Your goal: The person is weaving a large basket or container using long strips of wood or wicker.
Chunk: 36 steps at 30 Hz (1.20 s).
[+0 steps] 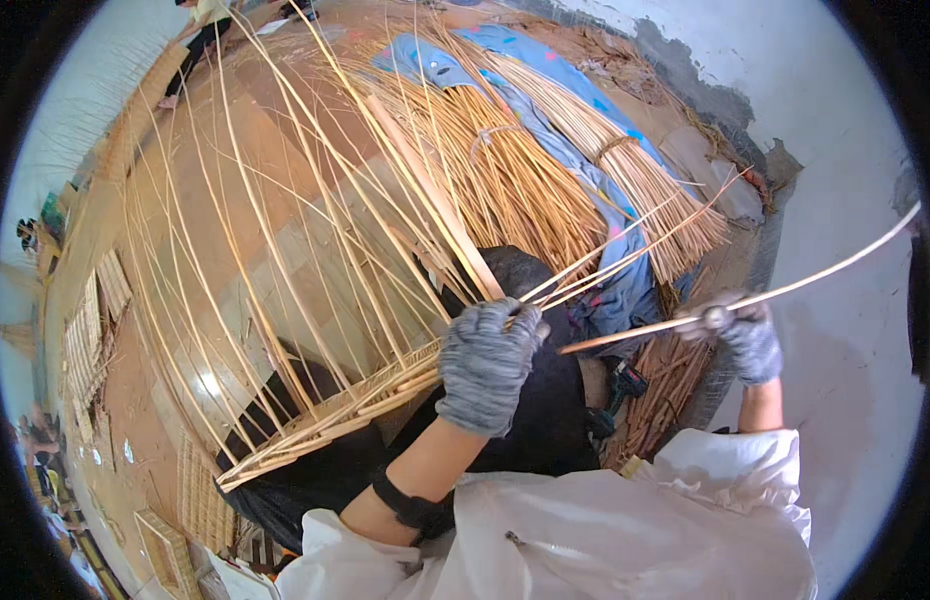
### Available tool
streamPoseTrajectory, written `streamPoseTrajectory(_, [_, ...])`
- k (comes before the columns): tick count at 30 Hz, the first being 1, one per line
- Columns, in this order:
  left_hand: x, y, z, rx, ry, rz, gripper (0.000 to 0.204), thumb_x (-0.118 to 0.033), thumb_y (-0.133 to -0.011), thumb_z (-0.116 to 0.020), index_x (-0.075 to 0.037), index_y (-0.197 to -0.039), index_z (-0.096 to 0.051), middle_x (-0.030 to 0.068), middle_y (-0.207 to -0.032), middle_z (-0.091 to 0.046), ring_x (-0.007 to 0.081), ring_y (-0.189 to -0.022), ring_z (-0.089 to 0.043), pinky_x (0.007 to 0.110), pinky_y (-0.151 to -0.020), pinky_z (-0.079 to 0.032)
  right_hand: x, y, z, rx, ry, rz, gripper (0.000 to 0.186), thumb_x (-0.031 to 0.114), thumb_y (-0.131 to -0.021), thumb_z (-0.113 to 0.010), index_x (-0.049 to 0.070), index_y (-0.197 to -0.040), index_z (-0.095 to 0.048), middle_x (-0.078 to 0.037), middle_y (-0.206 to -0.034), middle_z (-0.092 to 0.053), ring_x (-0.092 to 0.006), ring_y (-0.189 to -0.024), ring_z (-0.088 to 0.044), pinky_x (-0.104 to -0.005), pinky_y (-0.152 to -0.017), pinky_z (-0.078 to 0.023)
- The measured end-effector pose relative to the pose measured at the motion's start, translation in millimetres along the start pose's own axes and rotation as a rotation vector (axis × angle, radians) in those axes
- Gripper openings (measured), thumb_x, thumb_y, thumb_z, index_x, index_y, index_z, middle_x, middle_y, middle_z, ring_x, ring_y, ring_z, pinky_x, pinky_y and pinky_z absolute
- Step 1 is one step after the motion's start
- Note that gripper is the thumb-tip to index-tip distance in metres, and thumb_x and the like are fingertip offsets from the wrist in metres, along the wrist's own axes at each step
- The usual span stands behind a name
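Observation:
My left hand (490, 365), in a grey glove, grips the end of a partly woven wicker frame (355, 405) that lies across my dark-clothed lap, with many long pale rods rising and fanning out from it. A wider flat strip (425, 180) stands among the rods near that hand. My right hand (735, 335), also gloved and slightly blurred, is closed on a long single rod (835, 265), whose darker tip is just right of my left hand and whose other end reaches to the upper right.
Two bundles of rods (635, 195) lie on a blue cloth (505, 50) behind. A power drill (620, 390) is beside my leg. A white wall (825, 140) stands right. Woven panels (95, 340) lie left. Another person (200, 40) is at the back left.

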State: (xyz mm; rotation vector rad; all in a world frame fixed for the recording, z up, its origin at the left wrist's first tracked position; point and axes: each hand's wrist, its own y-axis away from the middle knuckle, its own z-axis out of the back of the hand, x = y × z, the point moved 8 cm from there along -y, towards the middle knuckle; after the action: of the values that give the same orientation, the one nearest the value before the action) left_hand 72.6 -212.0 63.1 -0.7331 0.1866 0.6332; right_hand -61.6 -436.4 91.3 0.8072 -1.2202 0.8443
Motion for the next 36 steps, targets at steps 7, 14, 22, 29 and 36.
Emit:
streamPoseTrajectory(7, [-4.4, 5.9, -23.1, 0.083, 0.159, 0.126, 0.009, -0.018, -0.075, -0.059, -0.013, -0.082, -0.057, 0.0041, -0.08, -0.056, 0.0231, -0.076, -0.056, 0.036, -0.066, -0.047, -24.0, -7.6, 27.6, -0.169, -0.142, 0.045, 0.029, 0.028, -0.077, -0.065, 0.001, -0.074, -0.054, -0.015, -0.071, -0.062, -0.0198, -0.059, -0.061, -0.0276, -0.051, -0.051])
streamPoseTrajectory(14, [9.6, 3.0, -17.6, 0.013, 0.643, 0.414, 0.02, -0.016, -0.076, -0.061, -0.012, -0.096, -0.06, 0.0045, -0.092, -0.056, 0.021, -0.085, -0.055, 0.032, -0.068, -0.049, 50.8, 23.7, 56.6, -0.32, -0.232, 0.532, 0.022, 0.024, -0.081, -0.061, 0.004, -0.08, -0.053, -0.012, -0.074, -0.056, -0.0178, -0.057, -0.051, -0.0265, -0.051, -0.044])
streamPoseTrajectory(22, [-8.6, -8.7, -32.2, 0.177, -0.176, -0.019, 0.018, -0.023, -0.075, -0.054, -0.01, -0.087, -0.056, 0.005, -0.076, -0.05, 0.0205, -0.072, -0.053, 0.034, -0.061, -0.043, 12.6, -16.1, -34.3, -0.124, -0.213, 0.265, 0.021, 0.023, -0.08, -0.062, 0.002, -0.082, -0.057, -0.012, -0.071, -0.06, -0.022, -0.062, -0.059, -0.0335, -0.056, -0.05])
streamPoseTrajectory(29, [-46.3, 25.9, 9.8, 0.105, 0.082, -0.188, 0.027, -0.016, -0.073, -0.055, -0.005, -0.098, -0.058, 0.0113, -0.094, -0.053, 0.0254, -0.078, -0.055, 0.037, -0.072, -0.045, 7.6, -25.9, -48.1, -0.066, -0.25, 0.18, 0.025, 0.025, -0.076, -0.066, 0.001, -0.081, -0.057, -0.018, -0.076, -0.061, -0.0197, -0.06, -0.059, -0.0276, -0.049, -0.05])
streamPoseTrajectory(36, [-48.0, 26.7, 5.7, 0.185, 0.103, -0.164, 0.025, -0.014, -0.07, -0.058, -0.006, -0.094, -0.06, 0.0107, -0.094, -0.053, 0.0237, -0.078, -0.055, 0.036, -0.068, -0.047, -4.1, -18.1, -57.4, -0.018, -0.235, 0.169, 0.027, 0.026, -0.077, -0.066, 0.0, -0.083, -0.06, -0.02, -0.076, -0.062, -0.0219, -0.056, -0.061, -0.0273, -0.05, -0.051])
